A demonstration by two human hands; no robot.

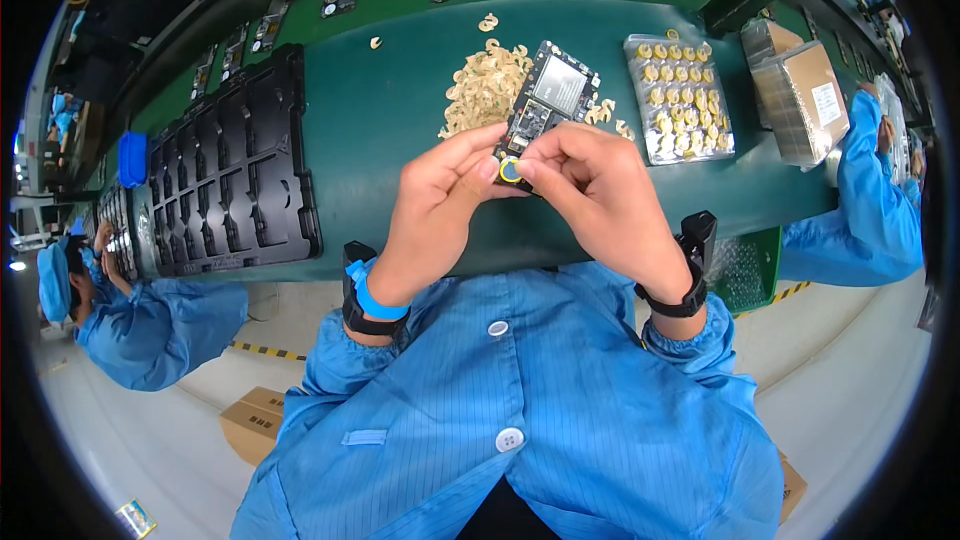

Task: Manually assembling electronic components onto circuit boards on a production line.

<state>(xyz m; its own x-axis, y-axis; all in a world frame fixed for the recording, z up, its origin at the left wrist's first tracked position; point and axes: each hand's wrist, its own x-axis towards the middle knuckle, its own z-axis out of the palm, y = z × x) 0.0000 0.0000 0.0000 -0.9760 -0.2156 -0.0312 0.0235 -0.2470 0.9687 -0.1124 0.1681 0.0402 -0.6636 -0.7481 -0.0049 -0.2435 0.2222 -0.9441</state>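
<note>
Both hands pinch closed at one spot: the left hand (440, 190) holds the lower end of a dark circuit board (545, 105) above the green table (390, 130), and the right hand (600, 195) presses a small round yellow-rimmed sticker (510, 171) on its corner. The sticker seems almost in place, so this board looks nearly finished. A heap of peeled backing papers (485, 90) suggests many stickers are already used, while the sheet of stickers (680, 95) is full and the black tray (235, 175) shows no boards
</note>
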